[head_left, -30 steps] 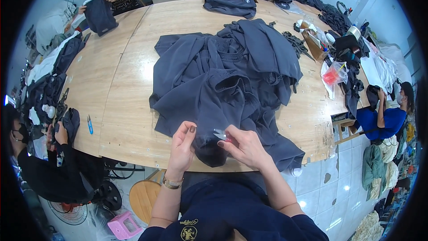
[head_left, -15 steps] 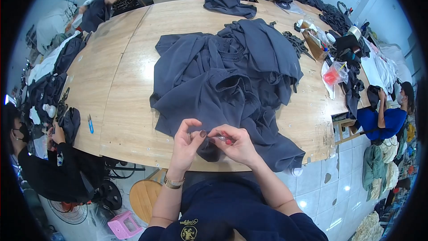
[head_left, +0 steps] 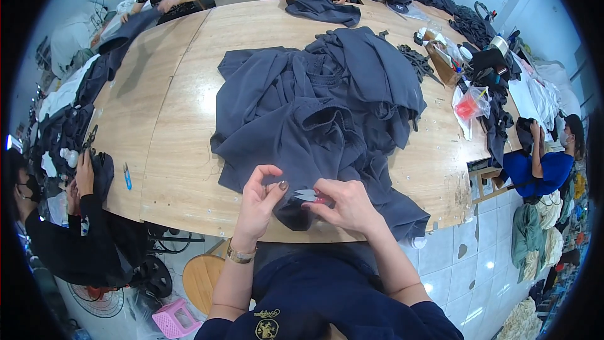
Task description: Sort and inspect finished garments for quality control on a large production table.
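Note:
A pair of thread snips with pointed silver blades and red handles is gripped in my right hand. Its blades are parted and point left. Just left of the tips is my left hand, its index finger arched and its thumb against the curled fingers. What they pinch, if anything, is too small to tell. Beneath both hands lies the near edge of a heap of dark grey garments, with gathered, elastic-looking openings in its middle.
Blue-handled snips lie on the wooden table to the left. At the right are a bagged red drink and a brown box. Co-workers handle dark cloth around the table. A wooden stool stands below its edge.
My right hand has drawn slightly right, away from the left thumb, and the snips' blades now show. My left hand has shifted slightly left. A co-worker at far left has spread dark cloth out.

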